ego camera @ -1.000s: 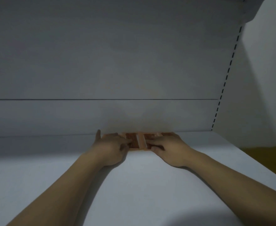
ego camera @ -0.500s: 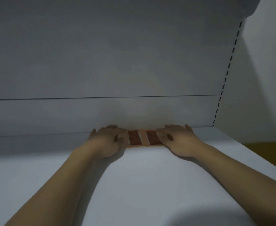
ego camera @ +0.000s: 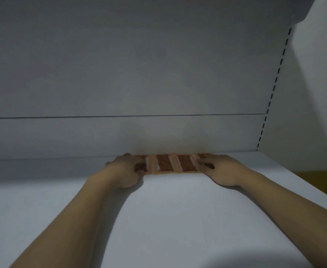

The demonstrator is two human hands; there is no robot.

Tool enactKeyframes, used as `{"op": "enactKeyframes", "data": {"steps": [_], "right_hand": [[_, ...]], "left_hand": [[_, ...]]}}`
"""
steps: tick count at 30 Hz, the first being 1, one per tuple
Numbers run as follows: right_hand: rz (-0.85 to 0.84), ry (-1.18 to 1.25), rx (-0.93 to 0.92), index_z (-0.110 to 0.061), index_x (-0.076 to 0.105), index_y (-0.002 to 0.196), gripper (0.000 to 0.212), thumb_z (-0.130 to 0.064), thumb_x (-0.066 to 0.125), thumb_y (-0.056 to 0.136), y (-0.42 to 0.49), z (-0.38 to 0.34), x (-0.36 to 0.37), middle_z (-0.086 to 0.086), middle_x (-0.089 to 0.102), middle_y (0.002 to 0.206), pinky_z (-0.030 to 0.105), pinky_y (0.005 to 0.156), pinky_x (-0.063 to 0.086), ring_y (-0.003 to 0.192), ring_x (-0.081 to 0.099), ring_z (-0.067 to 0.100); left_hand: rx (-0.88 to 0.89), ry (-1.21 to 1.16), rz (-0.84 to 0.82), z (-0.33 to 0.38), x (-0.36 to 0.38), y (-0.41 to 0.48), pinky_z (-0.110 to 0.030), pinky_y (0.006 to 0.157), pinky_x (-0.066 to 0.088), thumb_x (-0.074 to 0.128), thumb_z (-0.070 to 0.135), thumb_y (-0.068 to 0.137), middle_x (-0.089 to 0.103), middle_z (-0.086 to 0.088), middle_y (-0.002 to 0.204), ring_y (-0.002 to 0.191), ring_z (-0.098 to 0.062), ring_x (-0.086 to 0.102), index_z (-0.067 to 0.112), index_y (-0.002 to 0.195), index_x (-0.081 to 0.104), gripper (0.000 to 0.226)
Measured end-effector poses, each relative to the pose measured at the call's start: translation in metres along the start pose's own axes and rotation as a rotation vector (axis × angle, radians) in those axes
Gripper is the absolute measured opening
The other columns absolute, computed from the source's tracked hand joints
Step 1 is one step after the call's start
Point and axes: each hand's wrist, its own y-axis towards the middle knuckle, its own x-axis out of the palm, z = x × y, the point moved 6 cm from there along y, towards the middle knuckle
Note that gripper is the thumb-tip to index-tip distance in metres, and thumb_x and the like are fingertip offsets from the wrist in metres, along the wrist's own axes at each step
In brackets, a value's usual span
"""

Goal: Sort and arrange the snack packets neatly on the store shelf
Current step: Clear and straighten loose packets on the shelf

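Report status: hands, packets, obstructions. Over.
Grips on: left hand holds the snack packets at the row's left end, right hand the right end. Row flat at the back of the shelf. Nothing in the way.

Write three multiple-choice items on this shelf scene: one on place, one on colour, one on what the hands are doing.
1. Where on the shelf do the snack packets lie?
A. At its front edge.
B. At the back, against the back panel.
C. Stacked in the middle.

2. What colours are the packets?
A. Blue and white.
B. Green and yellow.
C. Orange with brown panels.

3. What are the hands doing?
A. The left hand and the right hand each hold an end of the row.
B. Only one touches it.
C. Both hang clear of it.

Answers: 1 B, the row lies where shelf meets panel; 2 C, brown patches show on orange wrappers; 3 A, fingers cover both ends of the row.
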Motion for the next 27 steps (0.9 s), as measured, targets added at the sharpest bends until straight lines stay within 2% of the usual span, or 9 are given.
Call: {"op": "enactKeyframes", "data": {"steps": [4, 7, 9, 13, 18, 23, 25, 27], "right_hand": [[-0.011, 0.019, -0.010, -0.033, 0.048, 0.145, 0.048, -0.053, 0.034, 0.103, -0.001, 0.002, -0.002, -0.006, 0.041, 0.154, 0.030, 0.110, 0.034, 0.137, 0.042, 0.019], [-0.011, 0.026, -0.026, -0.033, 0.047, 0.145, 0.046, -0.049, 0.034, 0.104, -0.003, 0.004, -0.002, -0.007, 0.044, 0.152, 0.028, 0.108, 0.034, 0.135, 0.044, 0.019], [-0.014, 0.022, -0.021, -0.033, 0.046, 0.146, 0.045, -0.046, 0.036, 0.104, -0.002, 0.009, -0.001, -0.009, 0.042, 0.153, 0.026, 0.108, 0.032, 0.136, 0.042, 0.018], [-0.033, 0.007, -0.019, -0.034, 0.044, 0.147, 0.046, -0.046, 0.037, 0.104, 0.003, 0.012, -0.001, -0.011, 0.036, 0.157, 0.026, 0.112, 0.029, 0.141, 0.037, 0.017], [-0.030, 0.018, -0.021, -0.033, 0.046, 0.146, 0.045, -0.045, 0.038, 0.103, 0.005, 0.009, -0.002, -0.009, 0.040, 0.154, 0.027, 0.111, 0.031, 0.138, 0.040, 0.018], [-0.006, 0.057, -0.036, -0.031, 0.055, 0.138, 0.044, -0.049, 0.036, 0.102, 0.003, 0.008, -0.005, -0.005, 0.052, 0.143, 0.036, 0.107, 0.039, 0.130, 0.049, 0.023], [0.032, 0.045, -0.038, -0.032, 0.051, 0.141, 0.045, -0.049, 0.036, 0.102, 0.004, 0.006, -0.011, -0.002, 0.045, 0.150, 0.040, 0.110, 0.036, 0.137, 0.042, 0.025], [0.066, 0.027, -0.033, -0.036, 0.040, 0.148, 0.051, -0.052, 0.037, 0.101, 0.004, 0.003, -0.015, -0.002, 0.028, 0.161, 0.041, 0.117, 0.025, 0.146, 0.028, 0.022]], "left_hand": [[0.035, 0.002, 0.029, 0.012, 0.002, -0.004, -0.045, 0.109, 0.036, 0.039, 0.044, 0.102, 0.044, -0.006, 0.144, 0.131, -0.030, 0.045, 0.028, 0.138, 0.050, 0.041], [0.116, -0.008, 0.052, 0.032, 0.004, -0.009, -0.048, 0.118, 0.022, 0.033, 0.052, 0.102, 0.024, 0.001, 0.162, 0.149, -0.023, 0.021, 0.042, 0.151, 0.030, 0.049], [0.167, 0.046, 0.060, 0.045, 0.005, -0.009, -0.042, 0.121, 0.015, 0.033, 0.053, 0.102, 0.018, 0.005, 0.164, 0.151, -0.021, 0.014, 0.042, 0.153, 0.026, 0.052], [0.206, 0.079, 0.045, 0.051, 0.008, -0.010, -0.029, 0.114, 0.016, 0.037, 0.052, 0.101, 0.034, 0.006, 0.157, 0.146, -0.019, 0.023, 0.038, 0.146, 0.043, 0.047], [0.164, 0.081, 0.029, 0.040, 0.007, -0.006, -0.038, 0.117, 0.021, 0.037, 0.058, 0.099, 0.036, 0.010, 0.155, 0.145, -0.018, 0.026, 0.046, 0.144, 0.040, 0.047], [0.175, 0.067, 0.082, 0.036, 0.008, -0.003, -0.039, 0.116, 0.019, 0.034, 0.059, 0.099, 0.036, 0.011, 0.154, 0.145, -0.018, 0.026, 0.044, 0.148, 0.034, 0.051], [0.158, 0.086, 0.111, 0.035, 0.006, -0.005, -0.040, 0.117, 0.021, 0.036, 0.060, 0.098, 0.035, 0.010, 0.155, 0.145, -0.017, 0.029, 0.042, 0.150, 0.030, 0.056], [0.154, 0.094, 0.154, 0.038, 0.002, -0.009, -0.039, 0.117, 0.024, 0.040, 0.062, 0.096, 0.037, 0.009, 0.156, 0.143, -0.017, 0.032, 0.042, 0.150, 0.031, 0.058]]}}
